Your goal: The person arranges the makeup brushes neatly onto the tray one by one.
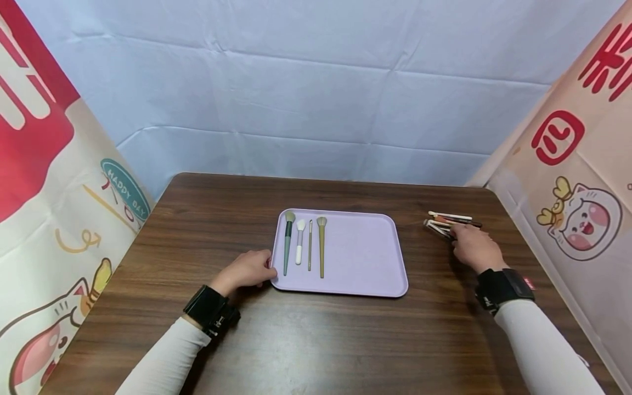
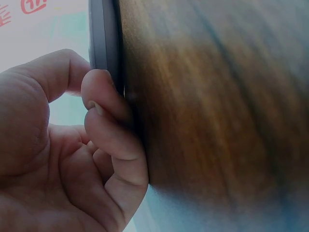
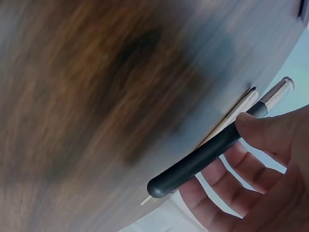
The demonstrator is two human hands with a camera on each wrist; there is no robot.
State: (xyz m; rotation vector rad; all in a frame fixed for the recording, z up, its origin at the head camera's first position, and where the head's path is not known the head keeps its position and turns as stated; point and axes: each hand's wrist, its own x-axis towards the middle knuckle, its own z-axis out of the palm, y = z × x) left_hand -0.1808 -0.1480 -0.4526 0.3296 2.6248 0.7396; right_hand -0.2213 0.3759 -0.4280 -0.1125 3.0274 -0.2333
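Note:
A lilac tray (image 1: 365,252) lies on the wooden table, with several makeup brushes side by side on its left part. Among them are a green-handled brush (image 1: 288,247), a white-tipped brush (image 1: 299,241) and an olive brush (image 1: 322,247). My left hand (image 1: 249,269) pinches the tray's near left corner, its fingers curled at the edge (image 2: 104,43) in the left wrist view. At the right, my right hand (image 1: 476,247) is over a loose pile of brushes (image 1: 449,216). Seen from the right wrist, thumb and fingers pinch a black-handled brush (image 3: 203,162) with a silver ferrule; its bristles are unclear.
The dark wooden table (image 1: 326,340) reaches back to a pale cloth backdrop (image 1: 306,99). Printed cloths hang along the left (image 1: 39,247) and right (image 1: 558,181) sides. A pale-handled brush (image 3: 227,118) lies behind the black one in the right wrist view.

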